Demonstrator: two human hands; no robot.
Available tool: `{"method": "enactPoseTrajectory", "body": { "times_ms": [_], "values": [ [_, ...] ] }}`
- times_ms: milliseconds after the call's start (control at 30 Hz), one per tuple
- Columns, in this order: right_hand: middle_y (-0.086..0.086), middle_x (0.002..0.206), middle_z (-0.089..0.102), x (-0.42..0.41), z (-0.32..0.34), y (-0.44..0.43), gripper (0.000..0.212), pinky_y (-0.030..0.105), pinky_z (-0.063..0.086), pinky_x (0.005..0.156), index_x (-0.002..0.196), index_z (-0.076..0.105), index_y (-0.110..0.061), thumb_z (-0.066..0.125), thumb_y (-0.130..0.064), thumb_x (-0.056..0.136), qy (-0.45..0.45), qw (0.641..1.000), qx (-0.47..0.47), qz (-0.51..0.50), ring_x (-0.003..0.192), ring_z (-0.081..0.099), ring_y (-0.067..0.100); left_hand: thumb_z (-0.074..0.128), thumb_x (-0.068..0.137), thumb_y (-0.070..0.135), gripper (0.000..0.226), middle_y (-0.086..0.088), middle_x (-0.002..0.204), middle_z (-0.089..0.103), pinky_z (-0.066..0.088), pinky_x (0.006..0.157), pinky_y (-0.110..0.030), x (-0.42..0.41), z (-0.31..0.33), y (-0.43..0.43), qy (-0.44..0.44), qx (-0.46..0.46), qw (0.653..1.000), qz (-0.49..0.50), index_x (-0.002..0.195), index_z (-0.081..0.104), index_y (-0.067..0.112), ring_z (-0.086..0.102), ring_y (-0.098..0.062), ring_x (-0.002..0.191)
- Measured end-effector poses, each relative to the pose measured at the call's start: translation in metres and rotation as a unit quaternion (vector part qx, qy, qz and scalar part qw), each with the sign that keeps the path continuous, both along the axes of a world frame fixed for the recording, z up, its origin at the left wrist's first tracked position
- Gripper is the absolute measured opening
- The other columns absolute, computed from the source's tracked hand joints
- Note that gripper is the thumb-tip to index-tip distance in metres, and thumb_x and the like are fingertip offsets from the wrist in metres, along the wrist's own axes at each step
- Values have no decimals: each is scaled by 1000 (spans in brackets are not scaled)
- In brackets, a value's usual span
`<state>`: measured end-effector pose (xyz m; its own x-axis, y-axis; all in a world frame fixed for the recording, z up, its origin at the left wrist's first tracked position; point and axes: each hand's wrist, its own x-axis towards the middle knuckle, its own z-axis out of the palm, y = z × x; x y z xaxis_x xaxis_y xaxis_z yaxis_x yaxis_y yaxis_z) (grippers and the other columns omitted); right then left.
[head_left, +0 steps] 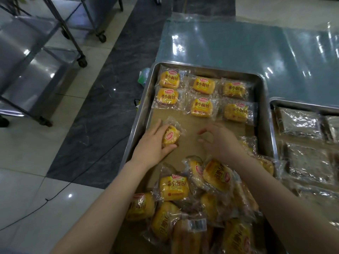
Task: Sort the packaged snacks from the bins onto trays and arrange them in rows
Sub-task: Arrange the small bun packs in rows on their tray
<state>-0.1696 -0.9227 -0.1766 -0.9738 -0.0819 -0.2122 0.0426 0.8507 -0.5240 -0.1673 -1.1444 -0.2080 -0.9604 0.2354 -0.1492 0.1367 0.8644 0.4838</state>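
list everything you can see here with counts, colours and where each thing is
metal tray: one, silver, centre
arranged bread packets: six, yellow, two rows at tray's far end
loose bread packets: heap, count unclear, yellow, tray's near end
second tray: one, silver, right
dark snacks: several, clear-wrapped, in second tray
steel trolleys: at least two, grey, floor left
left hand: grips one yellow packet
right hand: empty, above tray

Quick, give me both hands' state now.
Left hand: grips a yellow bread packet.
Right hand: open, fingers loosely curled, holding nothing.
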Motion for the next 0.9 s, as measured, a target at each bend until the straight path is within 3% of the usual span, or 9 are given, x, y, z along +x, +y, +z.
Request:
{"method": "enactPoseTrajectory", "body": {
  "times_ms": [100,200,300,367,433,500,600,700,900],
  "values": [
    [-11,100,52,-2,1,-6,16,20,34,60,103,63,-33,63,-31,87,-10,1000,-1,17,81,49,6,32,92,59,65,-1,158,12,19,115,-44,5,4,1,-34,-15,998,44,147,27,26,19,-27,141],
    [-11,101,57,-2,4,-12,19,19,36,62,106,64,-30,63,-32,88,-20,999,0,40,85,52,6,30,95,54,63,-5,157,11,29,110,-40,15,12,8,-73,12,993,90,144,34,15,31,-25,136],
    [-7,110,61,-2,5,-13,22,25,42,71,110,63,-30,62,-32,88,-39,998,8,50,95,57,12,45,94,41,42,-5,144,35,42,91,-30,26,17,10,20,-2,992,125,126,52,15,51,-20,116],
    [-8,109,61,0,4,-10,21,23,41,66,109,63,-32,61,-28,89,-37,998,18,46,92,57,11,52,92,31,31,-1,137,44,40,90,-26,25,21,8,101,-8,990,93,121,53,20,50,-20,116],
    [-13,102,59,2,3,-4,22,19,40,58,106,64,-35,58,-22,89,-45,998,16,35,82,57,6,49,93,31,39,2,147,35,27,107,-35,19,20,8,109,-17,993,-30,131,48,26,31,-23,135],
    [-17,96,55,6,3,3,24,15,38,52,105,64,-37,55,-20,91,-64,998,12,23,73,55,0,40,95,41,50,4,157,10,8,116,-42,15,14,10,61,-59,987,-139,144,29,34,3,-22,144],
    [-13,98,61,15,1,12,18,14,37,52,108,62,-35,55,-26,93,-74,997,8,20,72,56,0,24,92,55,62,3,155,-15,-6,114,-43,9,-2,11,3,-106,984,-141,145,-6,41,-18,-21,141],
    [-15,100,59,24,0,17,21,11,36,56,111,61,-33,53,-24,95,-70,997,-7,23,77,54,-1,24,93,57,66,1,154,-23,-9,111,-42,-1,-11,12,2,-120,989,-89,143,-17,40,-23,-23,140],
    [-13,117,55,41,6,30,52,10,40,69,119,58,-36,40,2,89,-92,995,-37,25,98,53,5,34,93,56,72,-4,158,-10,2,114,-46,-14,-17,20,51,-158,986,-32,149,-7,34,-10,-30,143]
  ]
}}
